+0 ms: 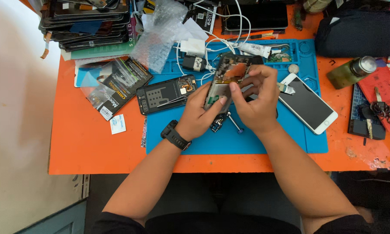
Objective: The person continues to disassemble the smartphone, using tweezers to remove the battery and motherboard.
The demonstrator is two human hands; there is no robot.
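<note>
The orange counter [95, 147] is carrying everything here, and the blue work mat [264, 143] is lying across its middle. Up in the far left corner a stack of dark phone panels [84, 21] is sitting, and a black bag [359, 32] is resting at the far right. On the mat, a white smartphone [309, 104] is lying face up on the right, and a black back cover [165, 94] is lying on the left, tweezers resting on it. Now the hands: both are holding an opened phone frame [229, 76] up above the middle of the mat, tilted, its inner side with a copper-coloured patch facing up. The left hand [201, 112], a black watch [174, 135] on its wrist, is cradling the frame's lower edge, fingers wrapped behind and thumb pressing on its face. The right hand [257, 102] is gripping the frame's right side, its fingers [262, 71] curling over the top and pinching it. Just beneath the hands a small blue-tipped screwdriver [235, 123] is lying on the mat.
</note>
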